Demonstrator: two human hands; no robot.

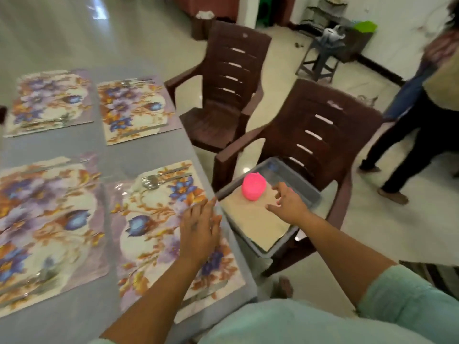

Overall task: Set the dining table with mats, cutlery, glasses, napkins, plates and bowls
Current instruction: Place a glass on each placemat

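Hands (201, 232) spread: left over mat (171, 234), right (288, 202) beside pink cup (253, 188)

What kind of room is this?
Probably a home dining area: a table laid with floral mats and cutlery, brown plastic armchairs beside it, on a glossy tiled floor.

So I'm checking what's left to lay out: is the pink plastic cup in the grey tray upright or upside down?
Cannot tell. The pink plastic cup stands in the grey tray on the brown chair, but blur hides its rim.
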